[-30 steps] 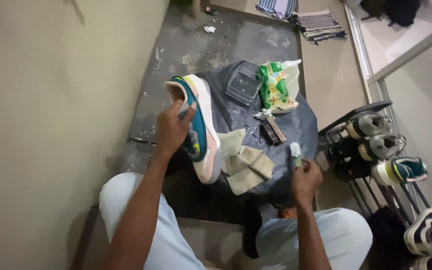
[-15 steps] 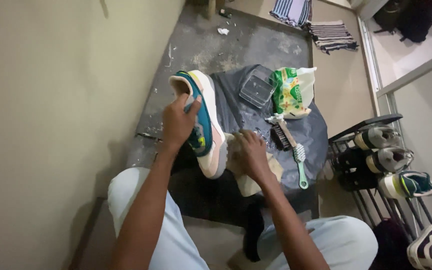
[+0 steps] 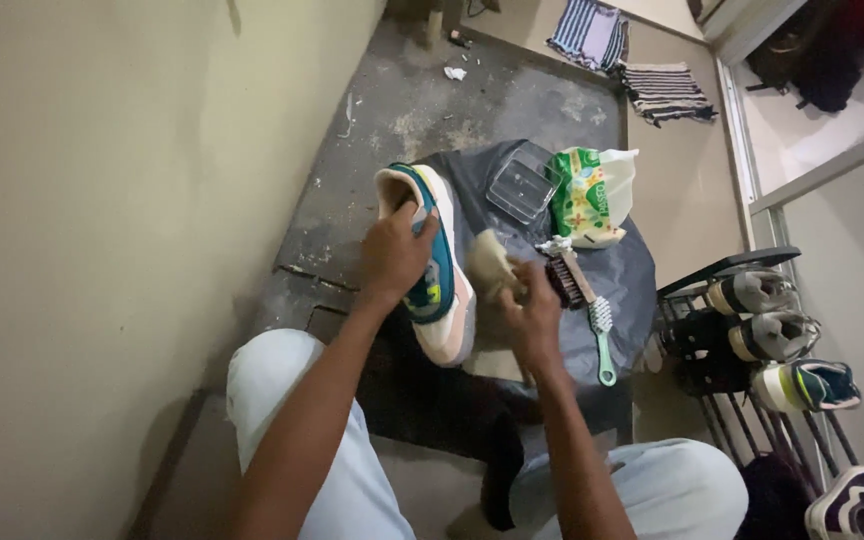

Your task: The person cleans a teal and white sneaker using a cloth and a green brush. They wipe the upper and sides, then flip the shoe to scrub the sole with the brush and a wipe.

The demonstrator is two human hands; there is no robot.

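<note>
While our left hand [image 3: 394, 255] is closing its grip around the upper of a teal, pink and cream sneaker [image 3: 434, 265], with the fingers hooked over the collar, we are holding the shoe tilted above the dark plastic sheet [image 3: 607, 265] spread on the grey concrete floor [image 3: 402, 110]. Our right hand [image 3: 530, 312] is pinching a crumpled beige cloth [image 3: 490, 265], the fingers shut on its bunched end, and the cloth is hanging just beside the sneaker's pale sole; whether it is touching the sole we cannot tell.

Just to the right of that hand, a brown-bristled wooden brush [image 3: 564, 277] and a small green-handled brush with white bristles [image 3: 602, 335] are lying on the sheet, the two close together. Beyond them, a clear plastic container [image 3: 520, 185] is sitting next to a green and yellow printed packet inside a white plastic bag [image 3: 587, 200].

At the far right, a black metal shoe rack [image 3: 722, 270] is carrying several sneakers [image 3: 772, 335] in grey, white and teal. Striped cloths [image 3: 662, 90] are lying on the floor further off, and a plain beige wall [image 3: 122, 200] is running along our left. Our light trousers [image 3: 342, 470] are showing at the bottom of the view.
</note>
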